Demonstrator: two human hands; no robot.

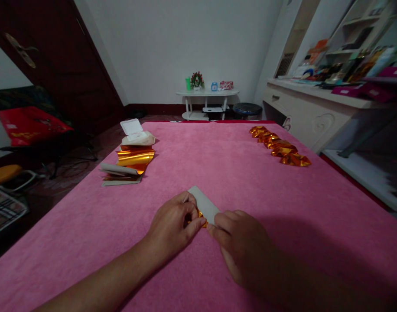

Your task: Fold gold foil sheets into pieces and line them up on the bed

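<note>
A sheet of foil paper (205, 205), grey on the side facing up and shiny gold underneath, lies partly folded on the pink cloth in front of me. My left hand (176, 217) pinches its left and near part, where a bit of gold shows between thumb and fingers. On the right corner, my right hand (239, 236) grips the same paper with thumb and curled fingers. The two thumbs almost meet at the near edge. Part of the sheet is hidden beneath both hands.
At the left edge of the pink-covered table (198, 160) sits a stack of gold foil sheets (135, 160), with an open white packet (136, 135) behind it. Several folded gold foil pieces (276, 145) form a row on the right. A dresser (315, 112) stands beyond the right edge.
</note>
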